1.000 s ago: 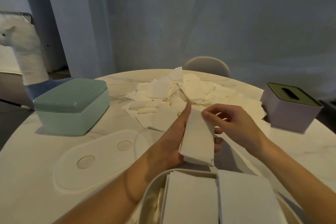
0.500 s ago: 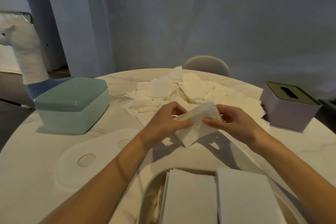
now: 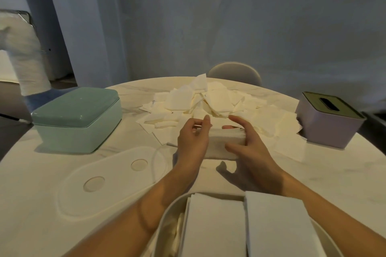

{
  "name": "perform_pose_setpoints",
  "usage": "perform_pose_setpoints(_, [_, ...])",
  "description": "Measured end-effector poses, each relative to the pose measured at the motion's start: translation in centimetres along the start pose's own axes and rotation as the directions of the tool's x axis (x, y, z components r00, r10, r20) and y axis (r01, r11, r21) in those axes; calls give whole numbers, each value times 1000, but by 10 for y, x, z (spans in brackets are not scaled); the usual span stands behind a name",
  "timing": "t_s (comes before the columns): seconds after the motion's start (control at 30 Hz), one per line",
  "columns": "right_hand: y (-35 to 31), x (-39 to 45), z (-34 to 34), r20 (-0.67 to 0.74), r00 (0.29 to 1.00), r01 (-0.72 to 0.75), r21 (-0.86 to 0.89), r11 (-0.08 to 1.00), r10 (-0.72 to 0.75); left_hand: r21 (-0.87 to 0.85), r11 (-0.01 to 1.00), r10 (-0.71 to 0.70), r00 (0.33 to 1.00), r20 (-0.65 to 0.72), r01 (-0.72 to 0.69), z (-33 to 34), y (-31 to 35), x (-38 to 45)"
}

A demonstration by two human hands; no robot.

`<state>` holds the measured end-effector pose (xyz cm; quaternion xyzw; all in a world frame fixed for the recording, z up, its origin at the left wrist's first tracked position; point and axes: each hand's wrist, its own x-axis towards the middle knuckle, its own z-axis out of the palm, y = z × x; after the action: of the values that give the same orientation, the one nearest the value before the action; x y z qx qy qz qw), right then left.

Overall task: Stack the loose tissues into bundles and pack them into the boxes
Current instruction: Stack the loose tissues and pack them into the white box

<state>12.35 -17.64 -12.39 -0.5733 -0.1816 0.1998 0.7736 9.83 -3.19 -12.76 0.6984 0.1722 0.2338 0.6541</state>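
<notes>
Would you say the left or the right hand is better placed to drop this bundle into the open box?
Right, probably: the right hand wraps the bundle, above the open box.

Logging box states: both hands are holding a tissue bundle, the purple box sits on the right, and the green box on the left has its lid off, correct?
Not quite. The head view shows the green box with its lid on. The rest stands.

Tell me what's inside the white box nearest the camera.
The white oval box holds two neat tissue bundles side by side. Crumpled tissue shows along its left wall; its bottom is covered.
</notes>
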Motion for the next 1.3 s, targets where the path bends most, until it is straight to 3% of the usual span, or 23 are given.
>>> perform_pose_setpoints(0.43, [2,1,15,-26,996,80,-67,995,-82,2,1000,2,998,-67,-2,2,2,3])
perform_pose_setpoints(0.73, [4,1,15,115,989,110,-179,978,-91,3,1000,-1,998,-68,1,-4,3,4])
perform_pose_setpoints(0.93, [6,2,1,164,970,237,-469,851,-180,34,999,-1,996,-91,4,-7,-2,13])
perform_pose_setpoints(1.07, [-1,9,-18,190,951,309,-630,713,-244,-7,1000,-3,993,117,4,-19,7,9])
perform_pose_setpoints(1.17, [-10,12,-26,218,929,365,-686,629,-301,193,968,89,942,323,-158,-32,17,11])
perform_pose_setpoints(1.3, [-17,12,-33,234,917,393,-663,637,-323,434,788,155,823,546,-436,-47,22,16])
